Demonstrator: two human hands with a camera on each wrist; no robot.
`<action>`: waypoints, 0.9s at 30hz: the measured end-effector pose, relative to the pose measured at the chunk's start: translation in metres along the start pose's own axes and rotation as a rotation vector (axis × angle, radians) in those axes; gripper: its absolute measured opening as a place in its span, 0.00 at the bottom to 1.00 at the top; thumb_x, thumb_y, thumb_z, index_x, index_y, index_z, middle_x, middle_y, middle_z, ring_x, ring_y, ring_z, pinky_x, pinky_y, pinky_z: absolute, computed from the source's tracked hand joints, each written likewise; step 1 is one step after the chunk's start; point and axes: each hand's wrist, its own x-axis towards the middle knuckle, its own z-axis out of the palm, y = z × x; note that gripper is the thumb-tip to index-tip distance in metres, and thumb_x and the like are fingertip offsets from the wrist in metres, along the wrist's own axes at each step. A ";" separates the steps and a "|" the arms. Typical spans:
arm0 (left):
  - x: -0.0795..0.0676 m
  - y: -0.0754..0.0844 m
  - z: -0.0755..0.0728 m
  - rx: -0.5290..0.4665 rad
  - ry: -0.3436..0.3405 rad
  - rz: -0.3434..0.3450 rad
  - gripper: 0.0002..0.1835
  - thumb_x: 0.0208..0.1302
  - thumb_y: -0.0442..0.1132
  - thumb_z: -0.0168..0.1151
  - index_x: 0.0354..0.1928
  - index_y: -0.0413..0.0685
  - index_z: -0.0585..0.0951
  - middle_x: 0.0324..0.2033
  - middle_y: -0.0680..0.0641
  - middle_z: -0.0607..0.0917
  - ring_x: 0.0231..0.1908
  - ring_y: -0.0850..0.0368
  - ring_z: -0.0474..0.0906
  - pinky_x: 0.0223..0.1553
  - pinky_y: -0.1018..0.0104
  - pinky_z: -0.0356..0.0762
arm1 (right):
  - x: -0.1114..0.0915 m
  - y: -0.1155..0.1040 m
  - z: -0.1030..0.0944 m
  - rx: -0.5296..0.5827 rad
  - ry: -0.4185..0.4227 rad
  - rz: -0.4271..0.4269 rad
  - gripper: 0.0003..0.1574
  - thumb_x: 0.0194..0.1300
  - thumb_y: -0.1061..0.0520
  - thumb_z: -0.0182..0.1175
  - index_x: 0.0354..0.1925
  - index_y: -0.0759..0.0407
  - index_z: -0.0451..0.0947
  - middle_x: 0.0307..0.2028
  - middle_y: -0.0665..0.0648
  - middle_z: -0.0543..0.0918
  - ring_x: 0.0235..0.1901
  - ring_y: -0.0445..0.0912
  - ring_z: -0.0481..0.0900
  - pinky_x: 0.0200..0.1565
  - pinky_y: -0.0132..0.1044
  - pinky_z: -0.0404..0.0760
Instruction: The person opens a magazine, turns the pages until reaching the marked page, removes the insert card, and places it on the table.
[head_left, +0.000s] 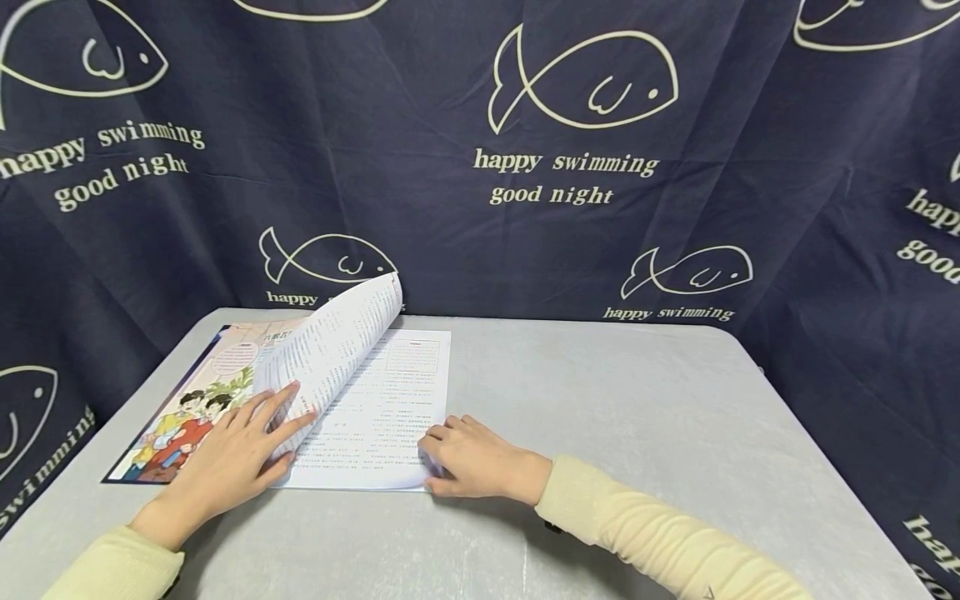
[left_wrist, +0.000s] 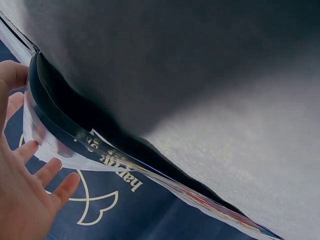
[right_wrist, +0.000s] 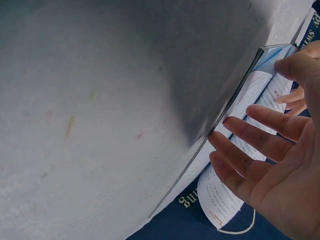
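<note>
Apparently half-turned, a page (head_left: 337, 342) has yet to lie flat under a spread left hand (head_left: 237, 454), while a relaxed right hand (head_left: 478, 458) touches the right edge of the book (head_left: 401, 404).

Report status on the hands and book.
Left hand spread over curled page. Right hand at near right corner of open book. No obstruction visible.
</note>
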 end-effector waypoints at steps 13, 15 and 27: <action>-0.001 0.002 -0.003 0.017 0.014 -0.008 0.28 0.45 0.45 0.57 0.54 0.60 0.75 0.62 0.41 0.67 0.54 0.38 0.67 0.43 0.42 0.69 | -0.001 -0.001 -0.002 0.008 0.017 -0.012 0.16 0.56 0.46 0.59 0.41 0.51 0.74 0.37 0.46 0.79 0.32 0.39 0.70 0.33 0.30 0.69; -0.002 0.002 -0.003 0.019 0.007 -0.022 0.27 0.45 0.44 0.57 0.53 0.60 0.76 0.62 0.42 0.67 0.55 0.38 0.66 0.41 0.43 0.69 | 0.000 0.000 -0.002 0.006 0.018 -0.010 0.16 0.56 0.45 0.59 0.41 0.51 0.74 0.37 0.46 0.79 0.32 0.39 0.71 0.33 0.30 0.69; -0.008 0.001 0.000 -0.012 -0.009 -0.018 0.20 0.46 0.44 0.64 0.45 0.53 0.80 0.55 0.43 0.74 0.51 0.42 0.70 0.41 0.44 0.67 | 0.002 0.003 -0.003 0.012 0.041 -0.017 0.16 0.55 0.47 0.60 0.41 0.51 0.75 0.38 0.46 0.81 0.33 0.39 0.73 0.33 0.29 0.69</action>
